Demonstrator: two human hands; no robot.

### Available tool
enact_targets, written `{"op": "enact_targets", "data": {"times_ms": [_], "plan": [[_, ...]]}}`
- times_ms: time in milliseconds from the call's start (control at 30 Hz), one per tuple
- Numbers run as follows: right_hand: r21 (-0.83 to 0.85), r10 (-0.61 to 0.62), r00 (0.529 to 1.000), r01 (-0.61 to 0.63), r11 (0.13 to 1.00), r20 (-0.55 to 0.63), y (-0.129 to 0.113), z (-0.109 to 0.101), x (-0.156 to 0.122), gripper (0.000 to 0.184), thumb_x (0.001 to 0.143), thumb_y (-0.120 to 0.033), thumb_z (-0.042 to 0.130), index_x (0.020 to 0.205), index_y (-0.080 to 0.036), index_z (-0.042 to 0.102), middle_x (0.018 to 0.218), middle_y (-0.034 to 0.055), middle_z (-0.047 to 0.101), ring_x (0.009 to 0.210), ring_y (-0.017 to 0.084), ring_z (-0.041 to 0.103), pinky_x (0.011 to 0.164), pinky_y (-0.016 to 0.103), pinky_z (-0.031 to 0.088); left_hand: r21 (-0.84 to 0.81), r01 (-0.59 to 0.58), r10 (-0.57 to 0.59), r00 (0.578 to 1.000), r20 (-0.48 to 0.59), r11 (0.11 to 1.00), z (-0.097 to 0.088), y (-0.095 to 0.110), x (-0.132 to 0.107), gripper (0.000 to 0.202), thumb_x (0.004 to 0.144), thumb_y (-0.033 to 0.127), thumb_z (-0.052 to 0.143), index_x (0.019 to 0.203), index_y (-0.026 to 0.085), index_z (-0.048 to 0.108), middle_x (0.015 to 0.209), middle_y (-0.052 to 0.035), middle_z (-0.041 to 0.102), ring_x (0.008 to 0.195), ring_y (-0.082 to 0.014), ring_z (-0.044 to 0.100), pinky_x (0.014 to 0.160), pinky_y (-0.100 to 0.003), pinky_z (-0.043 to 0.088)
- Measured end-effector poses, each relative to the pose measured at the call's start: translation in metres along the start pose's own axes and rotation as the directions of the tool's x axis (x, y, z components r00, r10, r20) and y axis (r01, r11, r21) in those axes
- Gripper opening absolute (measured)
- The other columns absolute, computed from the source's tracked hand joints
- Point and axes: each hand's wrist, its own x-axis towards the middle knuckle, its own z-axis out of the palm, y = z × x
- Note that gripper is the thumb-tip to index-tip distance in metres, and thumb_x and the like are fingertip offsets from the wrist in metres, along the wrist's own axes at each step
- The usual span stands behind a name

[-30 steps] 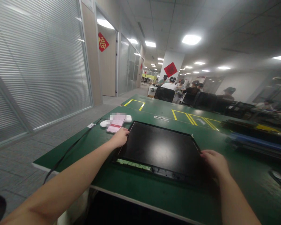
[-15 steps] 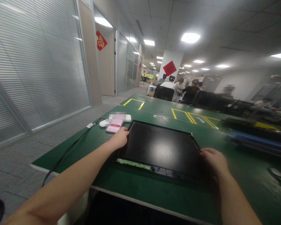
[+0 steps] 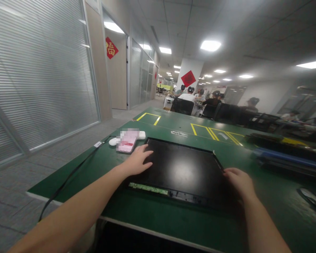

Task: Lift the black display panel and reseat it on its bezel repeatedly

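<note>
A black flat screen panel (image 3: 181,168) lies face up on the green table (image 3: 152,214), with a green circuit strip (image 3: 149,188) along its near edge. My left hand (image 3: 137,161) rests flat on the panel's left part, fingers stretched out. My right hand (image 3: 239,182) sits at the panel's right edge, fingers curled down over the rim. A phone with a pink screen (image 3: 126,142) lies just left of the panel, against a white oblong device (image 3: 113,141).
A black cable (image 3: 68,179) runs from the white device off the table's left edge. Yellow marked boxes (image 3: 216,133) lie beyond the panel. Dark and blue panels (image 3: 287,154) are stacked at the right. Several people sit at desks behind. Glass walls line the left.
My left hand has moved from the panel's left edge onto its surface and flattened out. My right hand stays at the right edge. The view has shifted slightly.
</note>
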Motion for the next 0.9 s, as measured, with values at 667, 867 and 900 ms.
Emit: {"op": "enact_targets", "data": {"times_ms": [667, 867, 900], "plan": [[-0.038, -0.018, 1.000, 0.019, 0.999, 0.016, -0.002, -0.002, -0.002, 0.024, 0.066, -0.029, 0.056, 0.082, -0.023, 0.073, 0.084, 0.0042, 0.074, 0.088, 0.024, 0.064, 0.075, 0.032, 0.042, -0.406, -0.434, 0.527, 0.836, 0.151, 0.804, -0.008, 0.025, -0.004, 0.039, 0.075, 0.031, 0.078, 0.112, 0.025, 0.071, 0.116, -0.0080, 0.066, 0.105, -0.0222, 0.062, 0.093, -0.032, 0.046], [-0.034, -0.002, 1.000, 0.003, 0.999, 0.027, -0.003, -0.003, -0.003, 0.025, 0.066, -0.030, 0.056, 0.084, -0.023, 0.073, 0.082, 0.0039, 0.074, 0.086, 0.024, 0.064, 0.074, 0.033, 0.042, -0.406, -0.431, 0.526, 0.836, 0.158, 0.806, -0.017, 0.024, -0.004, 0.041, 0.070, 0.025, 0.081, 0.110, 0.024, 0.072, 0.109, -0.0061, 0.067, 0.096, -0.0201, 0.064, 0.085, -0.029, 0.048], [-0.037, 0.000, 1.000, 0.001, 0.999, 0.027, -0.004, -0.004, -0.004, 0.025, 0.066, -0.030, 0.056, 0.084, -0.023, 0.073, 0.082, 0.0040, 0.074, 0.086, 0.024, 0.064, 0.074, 0.033, 0.042, -0.407, -0.425, 0.524, 0.835, 0.168, 0.808, -0.017, 0.025, -0.005, 0.041, 0.070, 0.023, 0.080, 0.110, 0.024, 0.072, 0.108, -0.0055, 0.067, 0.091, -0.0187, 0.064, 0.082, -0.027, 0.049]]}}
